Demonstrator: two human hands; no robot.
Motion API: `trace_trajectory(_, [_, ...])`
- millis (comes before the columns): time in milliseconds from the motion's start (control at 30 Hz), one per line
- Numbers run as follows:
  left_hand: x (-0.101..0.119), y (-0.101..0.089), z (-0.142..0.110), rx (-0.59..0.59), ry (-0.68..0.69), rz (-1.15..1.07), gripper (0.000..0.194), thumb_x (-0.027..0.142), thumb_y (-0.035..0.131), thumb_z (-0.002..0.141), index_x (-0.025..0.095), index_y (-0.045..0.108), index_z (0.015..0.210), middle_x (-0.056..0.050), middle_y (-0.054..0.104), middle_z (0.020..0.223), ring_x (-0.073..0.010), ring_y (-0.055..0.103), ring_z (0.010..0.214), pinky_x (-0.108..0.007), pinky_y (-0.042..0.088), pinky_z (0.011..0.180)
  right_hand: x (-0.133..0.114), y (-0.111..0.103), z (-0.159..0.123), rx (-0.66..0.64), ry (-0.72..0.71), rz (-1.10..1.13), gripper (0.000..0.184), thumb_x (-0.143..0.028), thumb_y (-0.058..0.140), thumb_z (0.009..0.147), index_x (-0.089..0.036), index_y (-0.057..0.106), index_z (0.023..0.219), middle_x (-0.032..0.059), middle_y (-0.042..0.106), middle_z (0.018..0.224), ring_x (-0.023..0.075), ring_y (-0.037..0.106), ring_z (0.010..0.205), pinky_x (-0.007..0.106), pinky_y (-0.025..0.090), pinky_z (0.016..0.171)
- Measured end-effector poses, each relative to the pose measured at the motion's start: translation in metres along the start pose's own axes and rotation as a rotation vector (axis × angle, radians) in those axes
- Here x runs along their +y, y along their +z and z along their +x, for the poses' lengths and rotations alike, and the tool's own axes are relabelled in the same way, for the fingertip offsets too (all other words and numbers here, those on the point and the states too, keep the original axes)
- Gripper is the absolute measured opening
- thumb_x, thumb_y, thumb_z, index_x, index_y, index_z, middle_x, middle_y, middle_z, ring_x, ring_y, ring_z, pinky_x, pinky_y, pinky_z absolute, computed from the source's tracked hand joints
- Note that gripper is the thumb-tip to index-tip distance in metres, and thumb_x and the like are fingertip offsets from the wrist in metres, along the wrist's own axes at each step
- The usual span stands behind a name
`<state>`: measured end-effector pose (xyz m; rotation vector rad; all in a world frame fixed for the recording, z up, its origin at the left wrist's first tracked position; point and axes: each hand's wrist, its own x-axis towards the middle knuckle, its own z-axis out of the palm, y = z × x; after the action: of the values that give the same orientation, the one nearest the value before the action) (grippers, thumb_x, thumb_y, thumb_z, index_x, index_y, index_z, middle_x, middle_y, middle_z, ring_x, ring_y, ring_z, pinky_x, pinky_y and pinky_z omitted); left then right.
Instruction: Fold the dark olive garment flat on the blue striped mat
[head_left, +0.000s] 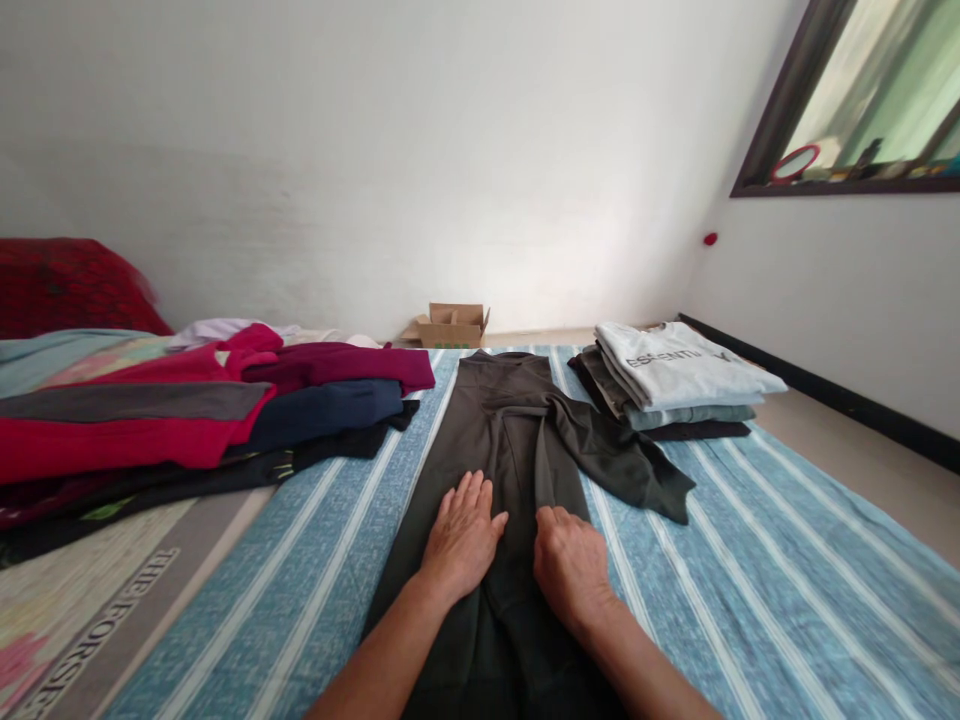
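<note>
A dark olive garment [517, 430] lies lengthwise on the blue striped sheet [750, 560], with one sleeve spread out to the right. My left hand [461, 540] rests flat on the garment, fingers stretched out and together. My right hand [570, 565] sits beside it on the cloth with its fingers curled under, pinching a fold of the garment's edge.
A neat stack of folded shirts [675, 380], grey one on top, stands at the back right. A loose heap of red, maroon and navy clothes [210, 410] lies at the left. A small cardboard box [450, 325] sits by the wall. Bare floor runs along the right.
</note>
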<state>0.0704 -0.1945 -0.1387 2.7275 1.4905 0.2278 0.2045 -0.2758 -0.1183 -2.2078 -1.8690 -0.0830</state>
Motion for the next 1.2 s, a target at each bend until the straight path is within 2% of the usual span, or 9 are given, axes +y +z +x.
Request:
trace_trajectory(267, [0.005,-0.005,-0.002,-0.054,-0.022,0.013,0.050,0.033,0.037,0.092,0.005,0.042,0.133,-0.019,0.034,0.144,-0.0284,0.025,0.136,-0.046,0.026,0.108,0.003,0.003,0.000,-0.011,-0.008,-0.004,0.021,-0.005,0.041,0.083,-0.017,0.059,0.084,0.0059,0.067,0.079,0.0209,0.064,0.073,0.028,0.036,0.058])
trace_trajectory(600, [0.007,-0.001,-0.007,-0.053,-0.043,-0.022,0.050,0.033,0.037,0.092,0.007,0.041,0.135,-0.016,0.033,0.146,-0.0266,0.023,0.137,-0.044,0.023,0.111,0.006,0.009,-0.004,0.006,-0.024,-0.037,0.021,-0.007,0.042,0.085,-0.018,0.058,0.091,0.0055,0.067,0.080,0.0189,0.065,0.072,0.026,0.036,0.056])
trace_trajectory(800, [0.007,0.003,-0.006,-0.064,-0.051,-0.010,0.051,0.036,0.036,0.093,0.009,0.040,0.136,-0.014,0.031,0.147,-0.0253,0.021,0.138,-0.043,0.022,0.111,0.007,0.008,-0.004,0.004,0.005,-0.020,0.029,-0.008,0.039,0.086,-0.014,0.053,0.110,0.0075,0.069,0.085,0.0187,0.067,0.073,0.025,0.039,0.055])
trace_trajectory(933, [0.007,0.001,-0.007,-0.063,-0.050,-0.029,0.051,0.036,0.038,0.092,0.009,0.040,0.135,-0.014,0.032,0.147,-0.0256,0.021,0.138,-0.044,0.023,0.111,0.012,0.009,-0.003,0.001,0.043,-0.048,0.038,-0.009,0.040,0.086,-0.012,0.046,0.123,0.0077,0.070,0.077,0.0209,0.068,0.068,0.026,0.037,0.051])
trace_trajectory(1067, [0.008,-0.002,-0.008,-0.060,-0.051,-0.054,0.049,0.034,0.040,0.091,0.009,0.041,0.134,-0.015,0.034,0.146,-0.0263,0.023,0.137,-0.043,0.024,0.111,0.019,0.006,0.000,0.054,0.074,-0.106,0.029,-0.011,0.042,0.086,-0.014,0.053,0.113,0.0062,0.067,0.073,0.0208,0.065,0.063,0.027,0.036,0.052])
trace_trajectory(1200, [0.007,-0.006,-0.008,-0.037,-0.035,-0.090,0.046,0.029,0.042,0.090,0.006,0.044,0.130,-0.017,0.037,0.143,-0.0271,0.025,0.136,-0.042,0.026,0.110,0.024,0.004,0.003,0.234,0.003,-0.106,0.014,-0.016,0.049,0.085,-0.016,0.060,0.093,0.0075,0.064,0.081,0.0227,0.061,0.078,0.032,0.040,0.069])
